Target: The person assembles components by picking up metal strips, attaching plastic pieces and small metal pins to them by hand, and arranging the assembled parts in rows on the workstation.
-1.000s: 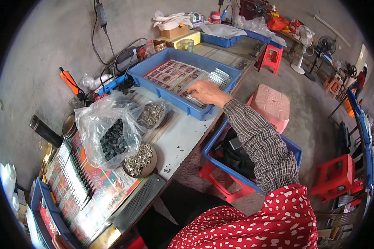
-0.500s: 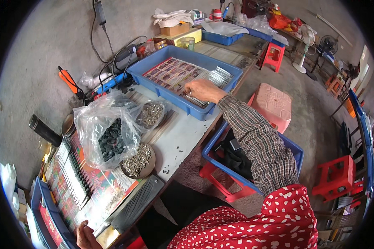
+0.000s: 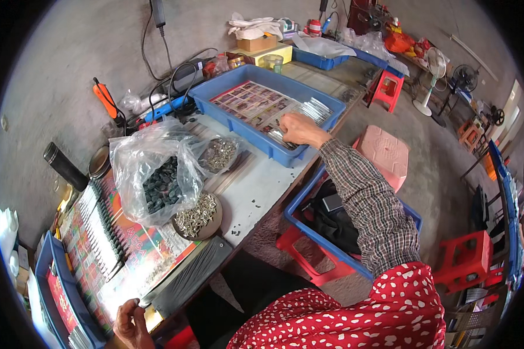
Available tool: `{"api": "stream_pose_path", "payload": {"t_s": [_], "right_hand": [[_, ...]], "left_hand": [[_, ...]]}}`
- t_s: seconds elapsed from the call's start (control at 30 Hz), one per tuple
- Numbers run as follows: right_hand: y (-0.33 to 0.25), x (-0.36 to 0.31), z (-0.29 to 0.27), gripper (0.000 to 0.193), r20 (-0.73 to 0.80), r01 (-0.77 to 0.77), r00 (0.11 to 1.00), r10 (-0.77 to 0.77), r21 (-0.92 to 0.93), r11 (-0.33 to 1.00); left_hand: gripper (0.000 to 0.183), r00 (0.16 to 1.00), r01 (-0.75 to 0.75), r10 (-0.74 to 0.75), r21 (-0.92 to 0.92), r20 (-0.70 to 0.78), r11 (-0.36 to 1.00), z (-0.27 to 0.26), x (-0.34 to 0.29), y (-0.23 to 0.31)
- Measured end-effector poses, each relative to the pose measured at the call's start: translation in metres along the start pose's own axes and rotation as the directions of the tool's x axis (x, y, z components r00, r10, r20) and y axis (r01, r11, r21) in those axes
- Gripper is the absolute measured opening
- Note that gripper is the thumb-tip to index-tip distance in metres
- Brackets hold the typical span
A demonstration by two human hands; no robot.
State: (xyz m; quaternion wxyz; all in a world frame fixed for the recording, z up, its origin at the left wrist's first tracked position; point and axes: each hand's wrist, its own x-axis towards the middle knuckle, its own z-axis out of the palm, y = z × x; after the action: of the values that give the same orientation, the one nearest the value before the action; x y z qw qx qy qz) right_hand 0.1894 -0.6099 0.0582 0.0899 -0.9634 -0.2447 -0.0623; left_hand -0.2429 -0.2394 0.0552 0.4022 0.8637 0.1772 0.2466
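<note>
Silvery thin metal strips (image 3: 315, 109), too many to count, lie stacked in one blue plastic tray (image 3: 256, 75), their long axes running toward its far right corner. Right hand (image 3: 297, 129) grasps some at the tray's near edge. Nearer than the tray: one clear plastic bag of dark parts (image 3: 157, 180), one round dish of silver pieces (image 3: 197, 215). Left hand (image 3: 131, 321) pinches the printed sheet (image 3: 128, 256) on the tabletop (image 3: 256, 186).

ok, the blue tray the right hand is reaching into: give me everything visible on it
The blue tray is a shallow rectangular bin, plastic by its look, lying flat and skewed on the worktable, one corner near the table's edge. A colourful printed sheet lines its floor; stacks of thin silvery strips sit at its far right end. The right hand rests inside over the near wall, on more strips. A clear bag of small metal parts lies just outside.
</note>
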Motion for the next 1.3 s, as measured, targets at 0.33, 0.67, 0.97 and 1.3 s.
{"api": "stream_pose_path", "payload": {"t_s": [0.33,0.67,0.97,1.3], "right_hand": [[-0.076,-0.065,-0.042,0.019,-0.452,0.209,0.889,-0.073,0.259,0.943],[-0.178,-0.142,-0.011,0.008,0.184,-0.053,0.934,-0.306,0.919,0.391],[-0.237,-0.189,0.029,0.036,0.289,-0.290,0.785,-0.548,0.953,0.088],[-0.257,-0.203,0.040,0.046,0.182,-0.150,0.823,-0.538,0.983,0.103]], "left_hand": [[0.012,0.994,0.054,-0.067,-0.146,-0.090,0.988,0.010,-0.010,-0.016],[0.011,0.964,0.264,-0.233,-0.544,0.126,0.796,0.052,-0.017,0.043],[0.012,0.909,0.418,-0.246,-0.710,0.337,0.567,0.080,-0.033,0.041],[0.009,0.924,0.380,-0.237,-0.788,0.300,0.485,0.092,-0.041,0.033]]}}
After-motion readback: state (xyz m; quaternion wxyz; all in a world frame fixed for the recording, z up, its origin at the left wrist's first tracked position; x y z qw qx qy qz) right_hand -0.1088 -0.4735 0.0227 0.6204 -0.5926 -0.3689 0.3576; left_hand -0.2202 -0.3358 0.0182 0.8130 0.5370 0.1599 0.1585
